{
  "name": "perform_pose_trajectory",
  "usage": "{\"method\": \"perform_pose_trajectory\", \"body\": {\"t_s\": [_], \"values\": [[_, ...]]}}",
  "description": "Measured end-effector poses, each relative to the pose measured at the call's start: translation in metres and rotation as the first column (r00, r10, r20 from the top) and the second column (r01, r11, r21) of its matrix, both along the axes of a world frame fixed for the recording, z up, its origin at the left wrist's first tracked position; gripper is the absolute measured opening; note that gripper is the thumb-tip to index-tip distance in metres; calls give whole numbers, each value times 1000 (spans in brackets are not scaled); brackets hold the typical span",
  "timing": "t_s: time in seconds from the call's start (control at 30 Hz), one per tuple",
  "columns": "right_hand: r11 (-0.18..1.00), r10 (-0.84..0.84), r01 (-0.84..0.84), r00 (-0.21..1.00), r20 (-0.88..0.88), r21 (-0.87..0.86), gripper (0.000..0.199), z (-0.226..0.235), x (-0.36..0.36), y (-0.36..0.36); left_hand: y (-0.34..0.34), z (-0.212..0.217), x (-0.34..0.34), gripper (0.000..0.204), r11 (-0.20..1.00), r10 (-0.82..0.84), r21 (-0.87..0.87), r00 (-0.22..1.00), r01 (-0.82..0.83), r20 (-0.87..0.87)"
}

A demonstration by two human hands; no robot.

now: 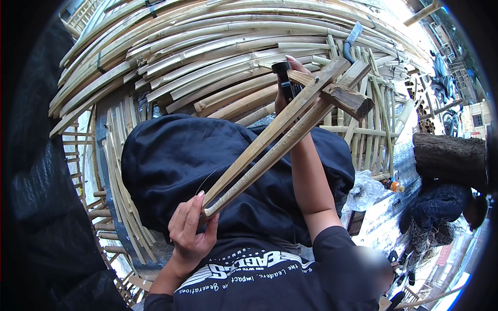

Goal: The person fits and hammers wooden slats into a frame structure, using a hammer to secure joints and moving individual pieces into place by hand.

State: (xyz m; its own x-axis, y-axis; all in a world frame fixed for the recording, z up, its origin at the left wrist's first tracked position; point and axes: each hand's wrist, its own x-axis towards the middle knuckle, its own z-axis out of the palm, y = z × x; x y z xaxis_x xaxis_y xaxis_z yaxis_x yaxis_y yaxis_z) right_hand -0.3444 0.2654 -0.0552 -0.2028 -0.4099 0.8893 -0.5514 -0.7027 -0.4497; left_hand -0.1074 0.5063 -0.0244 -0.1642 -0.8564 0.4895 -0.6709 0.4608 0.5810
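Observation:
Two long split bamboo slats (pixel 270 150) run diagonally from lower left to upper right over a dark blue cloth (pixel 166 155) on my lap. My left hand (pixel 191 230) pinches their near ends together. My right hand (pixel 289 85) is raised at the far end and grips a black-handled tool (pixel 284 78) pressed against the slats. A short dark wooden block (pixel 348 100) sits across the slats' far tips, just right of that hand. The tool's working end is hidden behind the slats.
A big pile of curved bamboo strips (pixel 207 57) fills the ground ahead. A bamboo lattice frame (pixel 83 155) lies at the left. To the right are a thick log (pixel 448 155), a crumpled clear plastic bag (pixel 363 191) and an upright bamboo frame (pixel 373 129).

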Motion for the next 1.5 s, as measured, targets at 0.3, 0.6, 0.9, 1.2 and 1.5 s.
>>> {"method": "perform_pose_trajectory", "body": {"t_s": [0.3, 0.6, 0.9, 1.2, 1.5], "values": [[1000, 29, -29, 1000, -8, -5, 30, -6, -5, -2, -3, 4, 1, 46, 1000, -12, -2, 1000, 12, 22], [999, 30, -30, 1000, 0, 22, 30, -8, -7, -3, -3, 2, 1, 44, 1000, -25, 12, 999, 26, -27], [999, -20, 17, 994, -103, -30, 53, 29, -6, 19, 1, 3, 8, 40, 992, 20, 125, 986, 1, -167], [994, 41, -17, 976, -214, 110, 67, 64, -12, 40, -11, 10, 31, 39, 985, 87, 165, 959, -43, -270], [979, 122, -82, 970, -212, 188, 70, 65, -9, 40, -8, 14, 38, 41, 976, 90, 214, 967, -37, -240]]}}
